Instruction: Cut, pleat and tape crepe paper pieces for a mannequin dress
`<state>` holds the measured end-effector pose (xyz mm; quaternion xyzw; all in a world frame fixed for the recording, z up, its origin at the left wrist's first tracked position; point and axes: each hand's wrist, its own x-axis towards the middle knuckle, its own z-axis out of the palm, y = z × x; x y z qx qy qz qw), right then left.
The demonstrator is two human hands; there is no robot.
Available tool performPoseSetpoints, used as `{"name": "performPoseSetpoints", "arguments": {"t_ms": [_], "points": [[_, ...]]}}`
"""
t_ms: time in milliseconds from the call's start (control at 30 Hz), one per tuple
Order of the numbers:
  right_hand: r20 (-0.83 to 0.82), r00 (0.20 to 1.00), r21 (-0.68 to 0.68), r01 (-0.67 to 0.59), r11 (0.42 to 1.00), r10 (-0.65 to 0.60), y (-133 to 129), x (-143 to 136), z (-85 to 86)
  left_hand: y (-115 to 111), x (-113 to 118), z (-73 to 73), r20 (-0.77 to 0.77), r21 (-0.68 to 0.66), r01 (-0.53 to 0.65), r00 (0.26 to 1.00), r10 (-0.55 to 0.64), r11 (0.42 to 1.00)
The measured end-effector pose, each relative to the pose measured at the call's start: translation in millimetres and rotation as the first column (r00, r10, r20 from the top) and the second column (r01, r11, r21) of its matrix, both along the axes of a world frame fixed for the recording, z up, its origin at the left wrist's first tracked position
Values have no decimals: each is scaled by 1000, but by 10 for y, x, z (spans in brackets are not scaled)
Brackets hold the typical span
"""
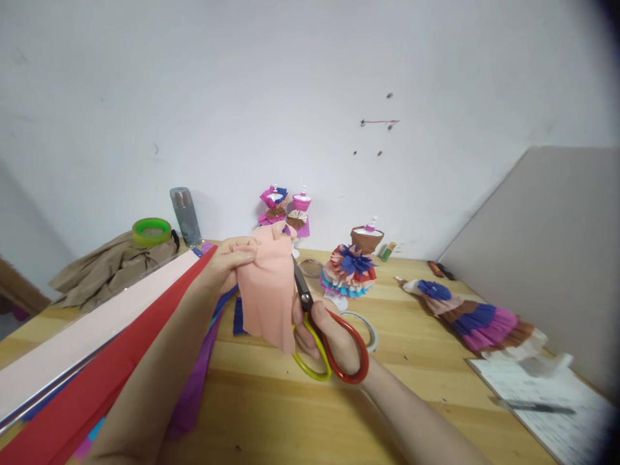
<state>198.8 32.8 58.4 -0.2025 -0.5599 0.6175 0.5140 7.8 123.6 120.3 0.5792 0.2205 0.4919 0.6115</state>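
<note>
My left hand pinches a peach crepe paper piece near its upper left side, and the paper hangs down over the table. My right hand is wrapped round the scissors, which have one red and one yellow handle loop. Their dark blades point up along the right edge of the peach paper. Whether the blade tips touch the paper is hard to tell. A dark blue paper piece lies partly hidden behind the peach one.
Long paper strips lie at the left, near a green tape roll and a flask. Paper-dressed mannequins stand at the back. A paper dress, a written sheet and a pen lie right.
</note>
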Motion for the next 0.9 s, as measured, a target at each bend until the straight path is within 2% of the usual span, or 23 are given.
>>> {"name": "performPoseSetpoints", "arguments": {"t_ms": [233, 400, 633, 900], "points": [[51, 998, 77, -29, 997, 25, -7, 32, 67, -25, 11, 26, -24, 30, 32, 999, -31, 999], [50, 998, 78, -41, 996, 37, 6, 50, 88, -24, 6, 20, -89, 47, 45, 995, -40, 998], [37, 999, 31, -28, 999, 27, -4, 32, 112, -28, -1, 4, -98, 27, 59, 994, -56, 998], [-37, 999, -54, 23, 998, -25, -10, -7, 34, -30, 14, 8, -95, 10, 29, 995, -28, 1000]]}}
